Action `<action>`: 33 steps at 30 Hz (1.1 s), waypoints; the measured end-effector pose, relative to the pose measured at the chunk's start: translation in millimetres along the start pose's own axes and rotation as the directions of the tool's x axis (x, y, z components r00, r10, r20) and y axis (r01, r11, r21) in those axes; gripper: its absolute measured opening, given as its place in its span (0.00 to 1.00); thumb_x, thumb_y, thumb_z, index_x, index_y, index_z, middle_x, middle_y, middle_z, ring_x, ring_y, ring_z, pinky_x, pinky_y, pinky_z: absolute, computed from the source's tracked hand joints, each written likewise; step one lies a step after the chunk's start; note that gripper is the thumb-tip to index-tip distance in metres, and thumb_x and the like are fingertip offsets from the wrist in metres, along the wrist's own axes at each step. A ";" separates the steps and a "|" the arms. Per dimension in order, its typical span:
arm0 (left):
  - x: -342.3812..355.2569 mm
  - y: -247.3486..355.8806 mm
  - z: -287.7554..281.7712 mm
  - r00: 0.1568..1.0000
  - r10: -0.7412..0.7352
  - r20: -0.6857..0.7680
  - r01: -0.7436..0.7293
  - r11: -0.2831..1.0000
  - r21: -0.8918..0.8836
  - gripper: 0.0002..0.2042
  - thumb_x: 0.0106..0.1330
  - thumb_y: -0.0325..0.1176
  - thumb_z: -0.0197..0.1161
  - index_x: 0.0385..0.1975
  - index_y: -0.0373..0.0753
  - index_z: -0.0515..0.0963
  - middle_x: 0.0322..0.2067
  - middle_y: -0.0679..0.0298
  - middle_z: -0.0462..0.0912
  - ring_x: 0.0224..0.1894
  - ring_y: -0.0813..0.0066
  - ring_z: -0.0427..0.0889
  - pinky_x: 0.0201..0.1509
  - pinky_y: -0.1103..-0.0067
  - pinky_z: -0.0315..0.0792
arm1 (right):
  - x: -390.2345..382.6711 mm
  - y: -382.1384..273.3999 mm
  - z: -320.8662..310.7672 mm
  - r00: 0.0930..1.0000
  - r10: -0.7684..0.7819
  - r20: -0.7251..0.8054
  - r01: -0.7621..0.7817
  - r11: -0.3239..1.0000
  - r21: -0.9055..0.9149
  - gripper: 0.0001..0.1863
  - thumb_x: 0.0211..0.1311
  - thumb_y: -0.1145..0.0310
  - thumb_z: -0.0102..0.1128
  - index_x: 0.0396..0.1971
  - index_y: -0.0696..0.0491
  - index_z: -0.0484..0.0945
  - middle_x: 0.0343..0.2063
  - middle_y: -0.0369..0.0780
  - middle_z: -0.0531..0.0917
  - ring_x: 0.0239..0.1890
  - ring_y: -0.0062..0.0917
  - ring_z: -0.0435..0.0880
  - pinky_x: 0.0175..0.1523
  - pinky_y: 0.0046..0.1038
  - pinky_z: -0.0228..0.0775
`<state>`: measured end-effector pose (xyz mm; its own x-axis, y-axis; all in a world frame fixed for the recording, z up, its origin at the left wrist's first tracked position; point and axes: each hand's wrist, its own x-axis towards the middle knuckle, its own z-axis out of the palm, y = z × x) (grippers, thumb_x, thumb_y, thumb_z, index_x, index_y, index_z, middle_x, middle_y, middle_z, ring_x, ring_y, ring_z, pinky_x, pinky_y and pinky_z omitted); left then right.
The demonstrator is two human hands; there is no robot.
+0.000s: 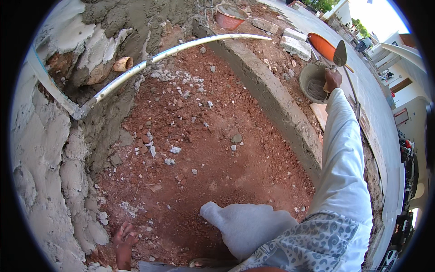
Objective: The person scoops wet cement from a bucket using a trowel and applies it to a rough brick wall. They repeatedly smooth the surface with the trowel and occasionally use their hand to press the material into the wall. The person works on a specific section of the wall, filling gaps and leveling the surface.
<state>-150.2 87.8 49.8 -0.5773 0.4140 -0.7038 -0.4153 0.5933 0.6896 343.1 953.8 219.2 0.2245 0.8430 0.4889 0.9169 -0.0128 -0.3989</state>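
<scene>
Trowel [340,53] points blade-up from the right hand [333,78], which grips its handle at the grey bucket [306,80], right of the concrete beam [276,109]. Well left of that beam, the left hand [124,239] is released, fingers loosely spread near red soil [217,158].

Bucket [311,74] right, pipe [154,59] left, soil [217,136] between

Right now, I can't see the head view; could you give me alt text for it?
A person's right hand grips a trowel, blade up, over a grey bucket, while the left hand is near reddish, rubble-strewn soil. A pale pipe arcs above the soil, between rough grey mortar and a low concrete curb.
</scene>
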 end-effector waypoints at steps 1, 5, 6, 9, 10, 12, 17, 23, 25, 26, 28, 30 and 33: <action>-14.3 -3.6 -3.7 0.999 -0.026 0.020 0.026 1.000 -0.009 0.30 0.69 0.31 0.62 0.71 0.38 0.64 0.62 0.57 0.77 0.49 0.73 0.82 0.46 0.77 0.78 | -11.8 5.7 -4.1 0.990 0.026 0.135 -0.023 0.999 -0.026 0.31 0.57 0.48 0.63 0.49 0.61 0.82 0.46 0.56 0.85 0.51 0.49 0.84 0.54 0.43 0.75; -85.7 -43.9 -29.0 0.983 -0.183 -0.027 0.174 0.964 -0.200 0.28 0.70 0.33 0.61 0.70 0.39 0.65 0.60 0.58 0.79 0.48 0.74 0.83 0.44 0.76 0.78 | -114.3 36.6 -16.4 0.970 -0.229 0.084 0.212 0.962 0.171 0.30 0.63 0.44 0.60 0.46 0.60 0.81 0.36 0.55 0.85 0.42 0.51 0.84 0.50 0.45 0.73; -113.8 -43.6 -34.5 0.972 -0.232 -0.035 0.220 0.951 -0.217 0.28 0.70 0.34 0.61 0.70 0.39 0.65 0.59 0.58 0.79 0.48 0.73 0.83 0.45 0.76 0.79 | -154.0 31.6 -28.2 0.958 -0.100 0.270 0.087 0.994 0.059 0.32 0.64 0.44 0.61 0.49 0.61 0.80 0.39 0.55 0.85 0.45 0.49 0.84 0.52 0.45 0.72; -206.2 -22.5 -32.2 0.929 -0.369 -0.020 0.349 0.894 -0.282 0.27 0.71 0.35 0.61 0.69 0.38 0.66 0.58 0.59 0.79 0.48 0.70 0.84 0.46 0.73 0.79 | -263.2 54.5 -105.4 0.836 -0.179 0.519 0.177 0.983 0.055 0.27 0.63 0.53 0.64 0.54 0.58 0.79 0.45 0.57 0.84 0.50 0.52 0.83 0.56 0.43 0.73; -242.4 6.7 -35.3 0.910 -0.413 -0.015 0.392 0.873 -0.289 0.27 0.71 0.35 0.61 0.69 0.38 0.66 0.57 0.59 0.80 0.47 0.68 0.84 0.47 0.72 0.79 | -294.9 69.9 -141.2 0.769 -0.093 0.633 0.158 0.986 -0.047 0.26 0.62 0.53 0.65 0.51 0.59 0.80 0.43 0.57 0.84 0.48 0.53 0.83 0.53 0.44 0.75; -289.6 26.4 -49.3 0.911 -0.412 -0.004 0.384 0.851 -0.358 0.28 0.70 0.39 0.62 0.69 0.40 0.65 0.54 0.61 0.82 0.47 0.67 0.85 0.46 0.71 0.81 | -351.5 86.5 -209.7 0.511 0.202 0.835 0.102 0.951 -0.293 0.23 0.56 0.55 0.67 0.45 0.57 0.82 0.35 0.56 0.85 0.42 0.54 0.85 0.47 0.49 0.76; -407.3 92.1 -74.0 0.879 -0.476 -0.011 0.466 0.865 -0.186 0.25 0.72 0.38 0.61 0.67 0.41 0.68 0.49 0.61 0.84 0.44 0.65 0.86 0.41 0.68 0.79 | -426.4 130.6 -329.9 0.083 0.268 0.960 0.012 0.963 -0.270 0.26 0.51 0.58 0.71 0.44 0.63 0.80 0.34 0.51 0.88 0.37 0.38 0.90 0.44 0.39 0.83; -491.9 173.1 -49.5 0.828 -0.557 0.069 0.559 0.807 -0.189 0.24 0.70 0.37 0.62 0.65 0.44 0.71 0.51 0.64 0.85 0.52 0.66 0.84 0.53 0.66 0.74 | -293.6 73.7 -450.0 -0.182 0.277 0.943 -0.262 0.911 -0.318 0.26 0.48 0.60 0.73 0.45 0.62 0.84 0.28 0.49 0.87 0.33 0.38 0.88 0.40 0.41 0.82; -485.3 272.6 0.1 0.893 -0.445 -0.058 0.445 0.895 -0.014 0.25 0.72 0.39 0.61 0.67 0.41 0.69 0.51 0.60 0.85 0.50 0.68 0.84 0.54 0.67 0.75 | -261.2 108.4 -428.7 0.007 0.295 0.955 0.053 0.954 -0.295 0.07 0.51 0.71 0.69 0.26 0.61 0.85 0.24 0.46 0.86 0.22 0.30 0.86 0.27 0.38 0.77; -477.1 318.9 7.0 0.941 -0.336 -0.029 0.332 0.939 -0.090 0.26 0.73 0.39 0.60 0.68 0.40 0.67 0.53 0.59 0.83 0.51 0.68 0.84 0.55 0.67 0.75 | -244.5 111.0 -429.6 0.027 0.296 0.955 -0.022 0.955 -0.296 0.11 0.54 0.68 0.67 0.31 0.61 0.84 0.25 0.45 0.86 0.24 0.31 0.87 0.29 0.42 0.78; -448.4 397.2 12.0 0.997 -0.064 -0.038 0.058 0.990 -0.129 0.26 0.73 0.41 0.61 0.68 0.40 0.67 0.56 0.61 0.82 0.52 0.69 0.83 0.53 0.74 0.77 | -197.9 58.6 -451.0 0.087 0.269 0.959 -0.237 0.941 -0.242 0.11 0.56 0.67 0.67 0.34 0.59 0.82 0.23 0.43 0.83 0.23 0.31 0.84 0.29 0.42 0.77; -405.9 474.1 17.7 0.993 0.098 -0.067 -0.109 0.976 -0.190 0.26 0.74 0.41 0.60 0.68 0.40 0.67 0.60 0.59 0.79 0.55 0.70 0.82 0.56 0.73 0.76 | -163.2 19.6 -458.7 0.104 0.316 0.943 -0.520 0.826 -0.220 0.12 0.58 0.66 0.66 0.37 0.57 0.79 0.22 0.40 0.79 0.21 0.30 0.80 0.28 0.41 0.77; -356.4 588.6 18.0 0.924 0.331 -0.190 -0.339 0.941 -0.010 0.30 0.68 0.33 0.64 0.70 0.39 0.66 0.61 0.57 0.78 0.55 0.71 0.80 0.57 0.73 0.75 | -135.5 11.4 -449.1 0.008 0.432 0.902 -0.852 0.475 -0.221 0.13 0.60 0.66 0.65 0.42 0.55 0.78 0.21 0.38 0.73 0.17 0.28 0.73 0.26 0.38 0.75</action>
<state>-176.2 301.9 703.5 -0.8048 0.4479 -0.3894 -0.2015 0.4110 0.8891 471.2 597.9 496.8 0.1003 0.4859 -0.8682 0.3176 -0.8426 -0.4349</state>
